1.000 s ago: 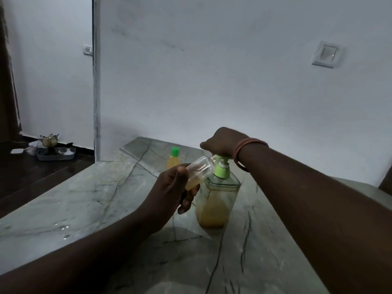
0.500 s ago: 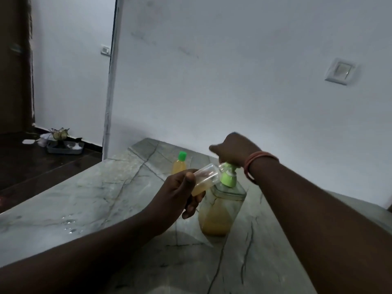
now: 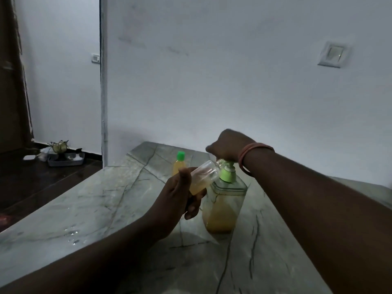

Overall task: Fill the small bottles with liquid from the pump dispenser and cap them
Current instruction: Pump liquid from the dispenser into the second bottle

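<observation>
My left hand (image 3: 180,198) grips a small clear bottle (image 3: 204,177), tilted with its open mouth up against the nozzle of the pump dispenser (image 3: 224,204). A little amber liquid lies in the small bottle's lower end. The dispenser is a clear square bottle, roughly half full of amber liquid, with a green pump. My right hand (image 3: 224,148) rests curled on top of the pump head and hides it. Behind stands a second small bottle (image 3: 179,165), filled with amber liquid and closed with a green cap.
All of this stands on a grey marble counter (image 3: 95,204) against a white wall. Water drops (image 3: 73,236) lie on the counter at the left. Beyond the counter's left edge is a dark floor with a grey tray (image 3: 65,160) of small items.
The camera has swung slightly, shifting the scene right and down in view. Both hands keep the same hold on the small bottle and the pump.
</observation>
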The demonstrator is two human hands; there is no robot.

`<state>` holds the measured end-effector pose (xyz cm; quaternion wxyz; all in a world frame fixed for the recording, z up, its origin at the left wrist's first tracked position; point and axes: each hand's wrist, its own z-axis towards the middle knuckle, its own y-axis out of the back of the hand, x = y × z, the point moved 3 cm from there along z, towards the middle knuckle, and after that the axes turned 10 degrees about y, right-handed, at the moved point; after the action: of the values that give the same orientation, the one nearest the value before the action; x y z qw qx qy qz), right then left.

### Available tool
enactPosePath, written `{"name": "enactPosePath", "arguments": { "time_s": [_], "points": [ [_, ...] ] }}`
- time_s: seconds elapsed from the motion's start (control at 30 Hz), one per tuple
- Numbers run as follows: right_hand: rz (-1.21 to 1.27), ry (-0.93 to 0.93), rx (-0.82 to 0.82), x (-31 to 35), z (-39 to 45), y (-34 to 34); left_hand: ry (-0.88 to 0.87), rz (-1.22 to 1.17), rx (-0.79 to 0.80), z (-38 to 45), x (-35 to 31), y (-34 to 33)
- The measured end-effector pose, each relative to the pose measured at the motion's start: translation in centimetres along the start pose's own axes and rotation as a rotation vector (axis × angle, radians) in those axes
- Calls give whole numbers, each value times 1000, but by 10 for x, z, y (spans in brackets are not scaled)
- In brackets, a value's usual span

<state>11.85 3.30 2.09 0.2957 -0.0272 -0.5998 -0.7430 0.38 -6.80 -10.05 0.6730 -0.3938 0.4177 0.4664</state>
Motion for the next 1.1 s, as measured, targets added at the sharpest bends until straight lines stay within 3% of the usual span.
{"name": "enactPosePath", "arguments": {
  "time_s": [0.1,0.27,0.43,0.6,0.93,1.1],
  "points": [
    [83,5,-71,-4,-2,-3,43,-29,21,1,-2,-1],
    [87,-28,-27,-9,-6,-8,158,-185,-10,3,5,-1],
    [-16,-14,88,-1,-5,1,117,-169,-25,1,4,0],
    [110,-7,-6,-4,-8,0,133,-164,-61,4,4,3],
    [-41,14,112,2,-6,2,97,-88,-89,-1,-2,1],
    [102,32,-11,1,-8,2,78,-89,-60,0,-1,3]
  ]
}}
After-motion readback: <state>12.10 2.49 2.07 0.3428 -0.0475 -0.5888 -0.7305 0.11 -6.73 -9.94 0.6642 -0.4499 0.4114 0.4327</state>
